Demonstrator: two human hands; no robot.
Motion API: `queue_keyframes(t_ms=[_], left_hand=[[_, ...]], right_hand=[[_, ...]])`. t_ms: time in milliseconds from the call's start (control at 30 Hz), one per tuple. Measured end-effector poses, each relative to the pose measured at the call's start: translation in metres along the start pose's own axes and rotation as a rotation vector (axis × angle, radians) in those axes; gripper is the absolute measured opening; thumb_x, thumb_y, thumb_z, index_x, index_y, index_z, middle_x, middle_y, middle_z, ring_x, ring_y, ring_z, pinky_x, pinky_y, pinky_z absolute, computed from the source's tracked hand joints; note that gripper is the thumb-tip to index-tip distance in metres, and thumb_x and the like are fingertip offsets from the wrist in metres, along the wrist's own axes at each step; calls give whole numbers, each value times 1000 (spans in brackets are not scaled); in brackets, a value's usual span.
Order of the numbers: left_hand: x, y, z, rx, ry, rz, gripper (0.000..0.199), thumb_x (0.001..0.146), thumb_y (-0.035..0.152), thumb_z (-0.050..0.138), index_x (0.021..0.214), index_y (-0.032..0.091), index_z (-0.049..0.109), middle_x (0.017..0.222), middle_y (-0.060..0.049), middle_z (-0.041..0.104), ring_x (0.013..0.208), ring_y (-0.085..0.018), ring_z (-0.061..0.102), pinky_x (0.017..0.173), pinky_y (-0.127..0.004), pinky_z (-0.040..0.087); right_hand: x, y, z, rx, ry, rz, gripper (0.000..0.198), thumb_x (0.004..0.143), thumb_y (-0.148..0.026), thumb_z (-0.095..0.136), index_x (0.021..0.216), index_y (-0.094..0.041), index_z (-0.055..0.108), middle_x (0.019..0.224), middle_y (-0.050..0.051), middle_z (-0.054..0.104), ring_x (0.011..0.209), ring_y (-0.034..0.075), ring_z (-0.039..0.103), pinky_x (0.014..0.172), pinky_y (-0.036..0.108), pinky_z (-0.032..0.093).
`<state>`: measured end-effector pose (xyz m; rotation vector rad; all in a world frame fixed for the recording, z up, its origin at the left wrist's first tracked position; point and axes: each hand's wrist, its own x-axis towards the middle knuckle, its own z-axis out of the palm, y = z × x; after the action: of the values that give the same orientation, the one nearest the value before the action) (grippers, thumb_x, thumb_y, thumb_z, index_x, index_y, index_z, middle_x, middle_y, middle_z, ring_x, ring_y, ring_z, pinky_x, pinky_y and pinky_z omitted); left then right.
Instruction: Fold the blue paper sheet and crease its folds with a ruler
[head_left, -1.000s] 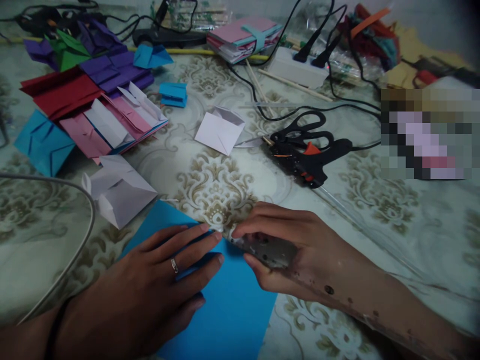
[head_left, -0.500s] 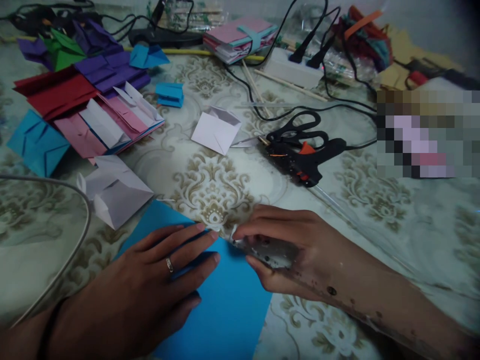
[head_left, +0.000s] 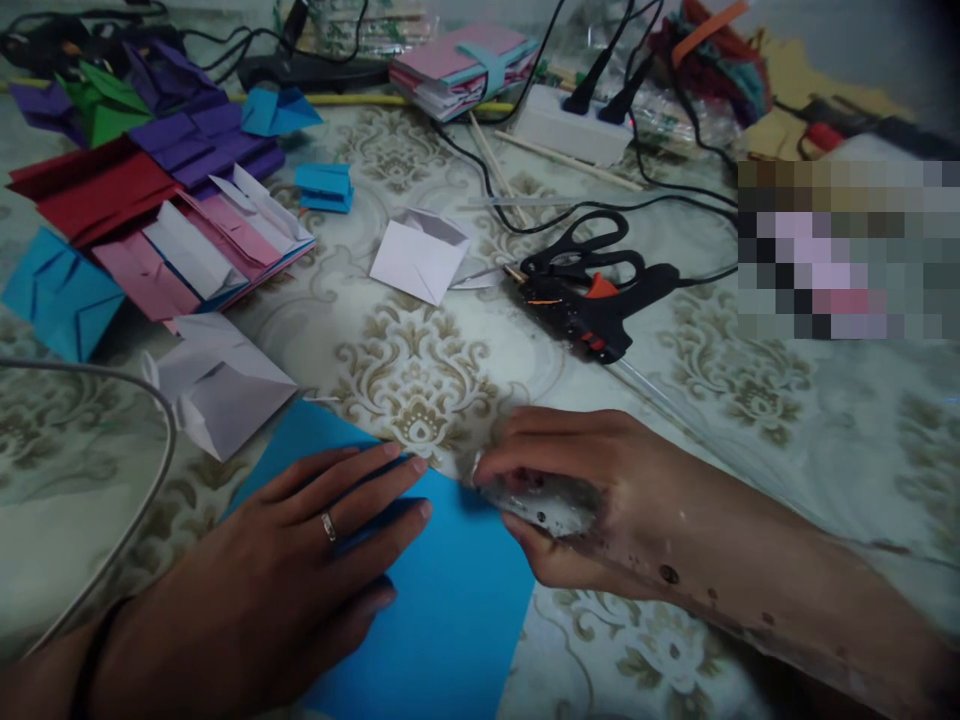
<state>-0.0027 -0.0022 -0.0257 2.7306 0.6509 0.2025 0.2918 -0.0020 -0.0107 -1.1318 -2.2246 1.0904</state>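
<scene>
A sheet of blue paper (head_left: 442,600) lies flat on the patterned tablecloth. My left hand (head_left: 300,540), with a ring on one finger, rests on it, palm down and fingers stretched out. My right hand (head_left: 577,470) is closed around a clear, bottle-like plastic thing (head_left: 551,505) with dark specks. Its narrow tip points at the paper's upper right edge; whether the tip touches is unclear. Close to the left hand sits a folded white paper (head_left: 232,390). Beyond both hands is a smaller folded white paper (head_left: 420,255).
A black glue gun (head_left: 592,305) and black scissors (head_left: 592,245) lie past my right hand. Folded coloured papers (head_left: 105,185) crowd the back left. A white power strip (head_left: 562,125), a pink paper bundle (head_left: 465,65), sticks and cables fill the back. A grey cable (head_left: 169,430) curves at the left.
The whole view has shifted slightly, so most things appear a little farther left. The left hand stays flat on the blue paper; the right hand keeps its grip, its tip at the paper's edge.
</scene>
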Motion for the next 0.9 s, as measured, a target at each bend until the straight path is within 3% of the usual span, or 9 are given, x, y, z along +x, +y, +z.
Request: queue_keyframes(t_ms=[233, 433, 667, 900], left_hand=[[0, -2, 0, 6, -44, 21, 49, 100, 22, 56, 149, 24, 53, 158, -5, 50, 150, -27, 40, 118, -46, 42], [1, -3, -3, -7, -46, 26, 49, 98, 22, 57, 147, 23, 54, 157, -5, 52, 148, -28, 42, 117, -45, 44], [-1, -3, -2, 11, -68, 29, 52, 99, 24, 56, 151, 24, 50, 162, -5, 46, 150, -29, 39, 116, -47, 44], [-1, -4, -2, 19, -67, 33, 51, 101, 26, 55, 152, 24, 49, 161, -5, 46, 150, -29, 39, 116, -47, 44]], right_hand=[[-1, 4, 0, -9, 1, -16, 16, 84, -20, 73, 100, -22, 72, 89, 2, 68, 76, 16, 64, 69, 27, 48], [-3, 5, -5, -11, -62, -5, 19, 84, -19, 74, 103, -21, 72, 84, -1, 63, 70, 13, 62, 63, 23, 44], [-8, 2, -7, -97, -61, -15, 9, 84, -22, 73, 93, -21, 72, 76, -1, 63, 63, 13, 59, 59, 25, 42], [-6, -1, -12, -70, -137, -4, 12, 83, -18, 71, 93, -21, 73, 80, 0, 67, 67, 14, 62, 63, 26, 45]])
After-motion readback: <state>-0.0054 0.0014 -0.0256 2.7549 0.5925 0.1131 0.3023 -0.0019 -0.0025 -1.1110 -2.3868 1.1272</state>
